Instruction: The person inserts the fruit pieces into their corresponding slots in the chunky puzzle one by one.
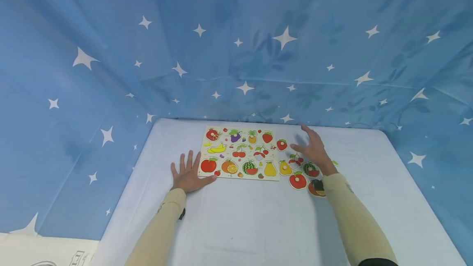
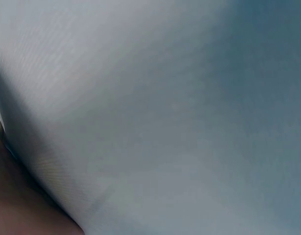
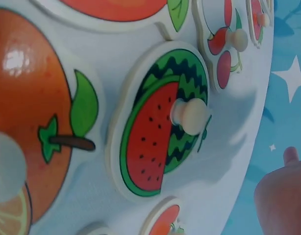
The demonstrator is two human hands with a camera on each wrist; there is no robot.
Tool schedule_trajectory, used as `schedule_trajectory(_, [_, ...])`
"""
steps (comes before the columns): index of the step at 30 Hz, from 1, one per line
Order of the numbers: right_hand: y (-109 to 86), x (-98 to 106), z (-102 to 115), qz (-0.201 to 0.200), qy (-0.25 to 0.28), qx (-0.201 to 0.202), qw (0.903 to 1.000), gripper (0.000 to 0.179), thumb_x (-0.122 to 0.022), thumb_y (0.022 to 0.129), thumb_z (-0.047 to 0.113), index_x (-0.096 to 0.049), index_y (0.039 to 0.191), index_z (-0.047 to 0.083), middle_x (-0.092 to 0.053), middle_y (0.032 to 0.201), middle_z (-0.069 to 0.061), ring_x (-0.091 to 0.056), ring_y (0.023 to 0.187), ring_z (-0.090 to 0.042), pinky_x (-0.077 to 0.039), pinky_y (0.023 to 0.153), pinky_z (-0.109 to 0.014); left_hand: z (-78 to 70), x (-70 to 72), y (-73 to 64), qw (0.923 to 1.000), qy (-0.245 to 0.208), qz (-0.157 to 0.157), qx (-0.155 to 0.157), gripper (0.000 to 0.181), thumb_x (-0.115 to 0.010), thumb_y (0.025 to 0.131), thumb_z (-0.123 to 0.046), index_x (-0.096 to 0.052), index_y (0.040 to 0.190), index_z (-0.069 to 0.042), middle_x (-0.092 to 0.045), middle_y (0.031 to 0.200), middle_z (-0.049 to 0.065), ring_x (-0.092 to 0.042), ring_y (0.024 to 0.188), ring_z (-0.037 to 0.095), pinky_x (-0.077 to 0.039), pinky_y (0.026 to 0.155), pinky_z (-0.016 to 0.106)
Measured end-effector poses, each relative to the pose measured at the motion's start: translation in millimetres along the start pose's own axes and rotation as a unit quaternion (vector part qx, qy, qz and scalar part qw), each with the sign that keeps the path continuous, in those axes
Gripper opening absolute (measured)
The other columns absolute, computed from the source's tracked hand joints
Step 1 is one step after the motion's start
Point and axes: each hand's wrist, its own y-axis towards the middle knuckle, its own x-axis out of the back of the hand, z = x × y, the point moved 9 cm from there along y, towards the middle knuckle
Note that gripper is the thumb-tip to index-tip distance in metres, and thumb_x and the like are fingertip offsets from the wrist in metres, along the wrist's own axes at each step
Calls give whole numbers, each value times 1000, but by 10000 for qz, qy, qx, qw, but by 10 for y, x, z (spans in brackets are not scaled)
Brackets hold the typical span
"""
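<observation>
Board (image 1: 228, 154), seemingly part-filled, lay right of the left hand (image 1: 187, 177), fingers spread; around the right hand (image 1: 314, 150), wide and empty, fruit pieces (image 1: 297, 181) lay unplaced.

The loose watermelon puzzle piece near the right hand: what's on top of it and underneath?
On top of the watermelon piece is a round, pale knob. White tabletop shows around it; its underside and whatever lies directly beneath are hidden.
</observation>
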Motion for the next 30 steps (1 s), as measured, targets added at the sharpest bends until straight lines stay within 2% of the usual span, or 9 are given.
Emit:
schedule_trajectory(7, [16,-108,-1,127,509,193,9984,89,-81,98,20,-30,169,6,-47,161,-23,-18,160,-45,-16,123,-72,-15,11,-16,9999,-42,-103,-24,122,-67,86,-76,-10,174,-14,5,179,17,13,160,45,14,120,72])
schedule_trajectory(13, [21,-188,25,188,740,257,9967,77,-77,99,12,-37,164,1,-59,149,-25,-20,159,-44,-15,124,-71,-32,-10,-6,9999,-72,-144,-38,121,-67,86,-76,-11,174,-14,4,179,17,12,161,45,15,120,72])
schedule_trajectory(21, [42,-279,62,242,905,421,9947,73,-75,100,7,-39,162,-2,-63,143,-27,-22,159,-44,-16,124,-70,3,-41,13,9999,-31,-112,14,121,-65,87,-77,-6,174,-17,9,179,14,15,161,43,15,119,71])
schedule_trajectory(26, [73,-347,32,279,900,200,9954,72,-74,101,12,-39,163,2,-62,145,-26,-23,158,-45,-18,123,-71,0,-16,21,9998,-44,-200,4,121,-67,85,-77,-9,174,-17,6,179,14,13,161,43,14,120,71])
schedule_trajectory(30, [84,-371,21,163,795,-17,9967,71,-76,101,17,-43,163,5,-64,143,-23,-20,157,-47,-12,122,-73,15,-27,42,9998,28,-204,7,122,-66,85,-78,-8,174,-19,7,180,13,13,161,42,13,120,71])
